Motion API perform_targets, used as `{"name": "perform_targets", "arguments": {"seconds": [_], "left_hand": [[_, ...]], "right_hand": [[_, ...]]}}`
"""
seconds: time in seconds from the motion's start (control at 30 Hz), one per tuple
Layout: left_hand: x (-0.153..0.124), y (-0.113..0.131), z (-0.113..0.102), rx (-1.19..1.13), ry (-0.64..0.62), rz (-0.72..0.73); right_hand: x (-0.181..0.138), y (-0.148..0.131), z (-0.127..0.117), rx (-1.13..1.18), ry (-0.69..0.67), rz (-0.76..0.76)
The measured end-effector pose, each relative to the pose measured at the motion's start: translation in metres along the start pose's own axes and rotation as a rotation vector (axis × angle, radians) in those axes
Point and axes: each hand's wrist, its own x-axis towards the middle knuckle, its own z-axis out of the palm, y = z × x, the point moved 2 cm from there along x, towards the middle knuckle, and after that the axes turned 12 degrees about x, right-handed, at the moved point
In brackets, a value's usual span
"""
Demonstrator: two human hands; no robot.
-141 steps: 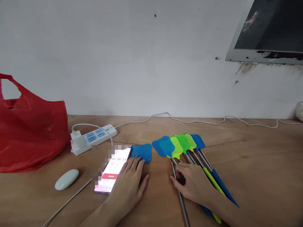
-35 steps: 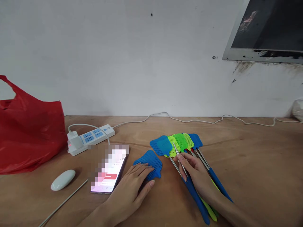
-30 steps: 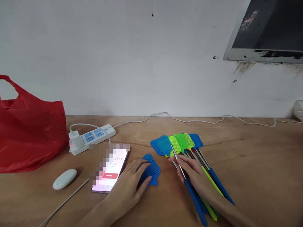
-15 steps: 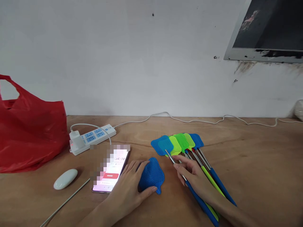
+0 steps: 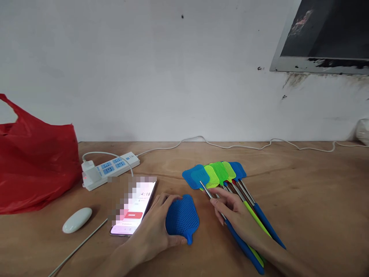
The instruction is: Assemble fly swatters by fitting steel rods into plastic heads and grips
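My left hand (image 5: 154, 231) grips a loose blue mesh swatter head (image 5: 182, 217), tilting it up off the wooden table (image 5: 302, 200), its short neck pointing down towards me. My right hand (image 5: 235, 213) is closed on a metal rod with a blue handle (image 5: 230, 227); the rod's bare tip (image 5: 201, 183) points up and left, close to the loose head. Just behind lies a fanned row of assembled fly swatters (image 5: 219, 173), blue, yellow-green and green heads, their handles running under my right forearm.
A lit phone (image 5: 134, 211) lies left of my left hand. Further left are a white oval object (image 5: 77, 219), a thin metal rod (image 5: 77, 248), a white power strip (image 5: 108, 169) and a red plastic bag (image 5: 34, 165). A white cable (image 5: 230, 145) runs along the wall.
My left hand slid the loose blue head right and towards me, then lifted and turned it. My right hand picked a blue-handled rod up from the row and swung its tip left.
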Motion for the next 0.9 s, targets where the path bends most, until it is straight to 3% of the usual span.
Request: {"name": "perform_targets", "arguments": {"seconds": [0.2, 0.47, 0.63, 0.9], "left_hand": [[-0.002, 0.01, -0.005, -0.017, 0.05, 0.039], [0.0, -0.002, 0.003, 0.066, 0.144, 0.061], [0.004, -0.01, 0.008, 0.071, 0.096, 0.037], [0.007, -0.005, -0.002, -0.015, 0.019, -0.125]], "right_hand": [[0.0, -0.003, 0.0, -0.018, -0.02, -0.01], [0.0, -0.002, 0.0, -0.013, 0.0, 0.003], [0.0, 0.0, 0.001, 0.005, 0.009, 0.005], [0.0, 0.001, 0.002, -0.001, -0.033, -0.019]]}}
